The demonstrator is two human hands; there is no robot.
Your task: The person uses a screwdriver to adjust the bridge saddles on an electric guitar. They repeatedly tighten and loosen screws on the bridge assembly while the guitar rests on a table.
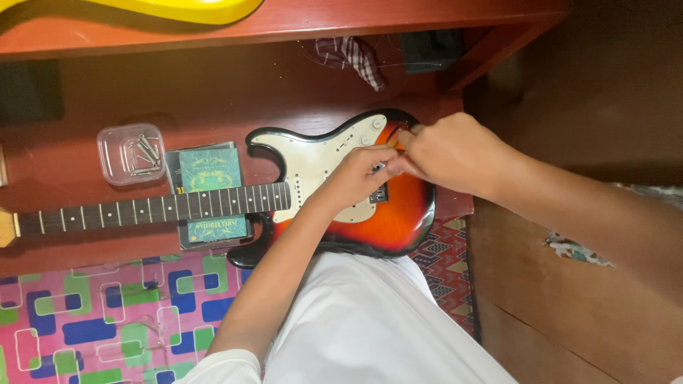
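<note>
1. The sunburst electric guitar [388, 220] lies flat on the red bench [85, 245], right in front of you.
2. Your left hand [359, 174] rests on the bridge [379, 192]: keep it steady.
3. Your right hand [445, 153] pinches something too small to make out beside the bridge; work slowly, don't scratch the white pickguard [320, 160].

The guitar [334, 192] lies across the low table [85, 92] — neck pointing left over a booklet [208, 171]; a small container [131, 153] sits just left of it — both hands [398, 167] rest on the guitar's right end.
</note>
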